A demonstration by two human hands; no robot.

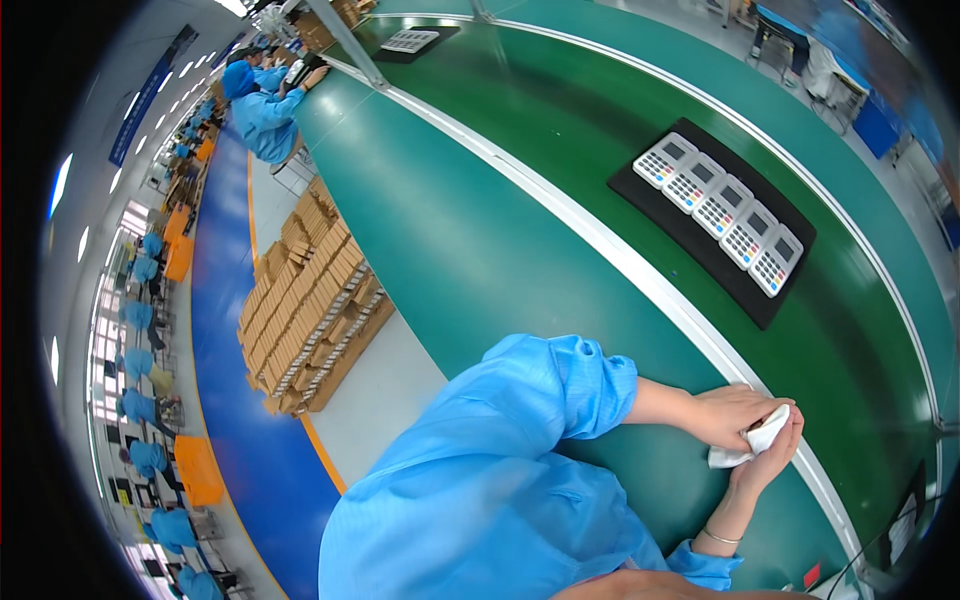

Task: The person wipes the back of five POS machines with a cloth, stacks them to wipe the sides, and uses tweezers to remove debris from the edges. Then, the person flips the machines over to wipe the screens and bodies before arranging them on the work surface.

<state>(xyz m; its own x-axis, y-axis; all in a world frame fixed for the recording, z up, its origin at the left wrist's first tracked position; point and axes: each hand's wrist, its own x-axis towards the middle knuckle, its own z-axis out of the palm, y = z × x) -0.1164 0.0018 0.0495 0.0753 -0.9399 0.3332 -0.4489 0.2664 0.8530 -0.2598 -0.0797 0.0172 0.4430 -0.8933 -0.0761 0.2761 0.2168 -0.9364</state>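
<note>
A crumpled white cloth (764, 436) is bunched between my two hands over the edge of the teal worktop. My left hand (732, 414) comes from the rolled blue sleeve, its fingers closed over the cloth from above. From below, my right hand (775, 456), with a bracelet at the wrist, is wrapped round the cloth's other side. Parts of the fingers are hidden by the cloth and by each other. Beyond the hands, a row of several white card payment terminals (717, 211) lies on a black mat (640, 190) on the green conveyor belt (540, 125).
A white rail (600, 228) separates the teal worktop (430, 200) from the belt. Another mat with terminals (410, 40) lies farther up the belt. Cardboard boxes (310, 300) are stacked on the floor at left. A person in blue (262, 115) works at the far end.
</note>
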